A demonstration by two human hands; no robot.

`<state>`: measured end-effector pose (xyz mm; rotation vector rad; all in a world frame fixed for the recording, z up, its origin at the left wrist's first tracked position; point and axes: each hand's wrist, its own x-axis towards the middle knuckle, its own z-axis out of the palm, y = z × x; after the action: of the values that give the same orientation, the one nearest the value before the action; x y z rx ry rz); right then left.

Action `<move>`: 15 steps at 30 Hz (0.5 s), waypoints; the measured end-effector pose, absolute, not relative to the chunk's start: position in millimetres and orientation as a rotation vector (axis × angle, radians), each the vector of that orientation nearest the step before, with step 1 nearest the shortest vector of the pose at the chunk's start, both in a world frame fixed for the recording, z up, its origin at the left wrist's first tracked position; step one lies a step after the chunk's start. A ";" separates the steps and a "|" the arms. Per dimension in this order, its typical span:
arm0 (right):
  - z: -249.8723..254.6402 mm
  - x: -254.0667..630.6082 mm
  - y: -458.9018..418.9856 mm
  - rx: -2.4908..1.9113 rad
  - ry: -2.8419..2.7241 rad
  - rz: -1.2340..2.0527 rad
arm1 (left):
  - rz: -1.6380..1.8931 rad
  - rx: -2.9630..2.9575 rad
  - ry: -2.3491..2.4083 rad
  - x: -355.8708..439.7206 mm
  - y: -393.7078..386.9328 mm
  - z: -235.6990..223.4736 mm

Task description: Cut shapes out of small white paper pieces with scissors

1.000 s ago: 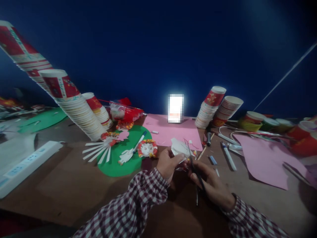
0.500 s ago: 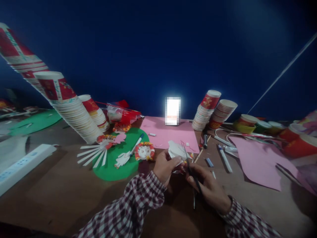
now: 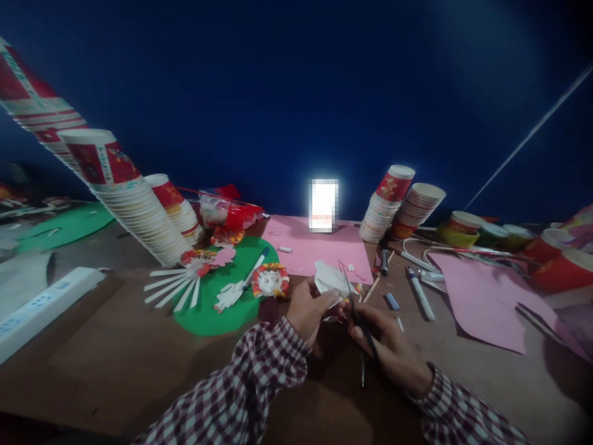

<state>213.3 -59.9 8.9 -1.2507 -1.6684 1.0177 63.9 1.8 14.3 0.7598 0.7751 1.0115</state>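
Pinched in my left hand (image 3: 308,309) is a piece of white paper (image 3: 330,277), its lower edge covered by my thumb. My right hand (image 3: 386,343) grips a pair of dark-handled scissors (image 3: 364,327), whose blades point up and lie against the paper's right edge. Left of my hands, a round red-and-orange cutout with a white middle (image 3: 270,281) rests at the edge of a green paper sheet (image 3: 204,324). A white figure-shaped cutout (image 3: 228,297) and a marker (image 3: 256,267) lie on that green sheet.
Tall stacks of paper cups (image 3: 134,210) lean at the left, and shorter cup stacks (image 3: 385,204) stand behind at the right. Pink paper (image 3: 296,235) lies ahead, with another pink sheet (image 3: 482,309) at the right. A white power strip (image 3: 50,309) sits far left; a marker (image 3: 420,295) lies right.
The view has shifted very slightly. My hands, the paper and the scissors keep nearly the same position.
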 end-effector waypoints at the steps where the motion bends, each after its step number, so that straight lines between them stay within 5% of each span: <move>1: 9.3 213.2 -60.2 -1.251 -1.668 1.022 | 1.009 0.758 0.777 63.9 1.8 14.1; 15: 10.0 213.9 -60.9 -1.246 -1.653 1.046 | 1.003 0.762 0.787 64.1 2.4 16.9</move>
<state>213.9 -60.9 10.0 -1.2463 -1.6532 1.0456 64.1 2.4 16.9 0.7616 0.7873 1.0027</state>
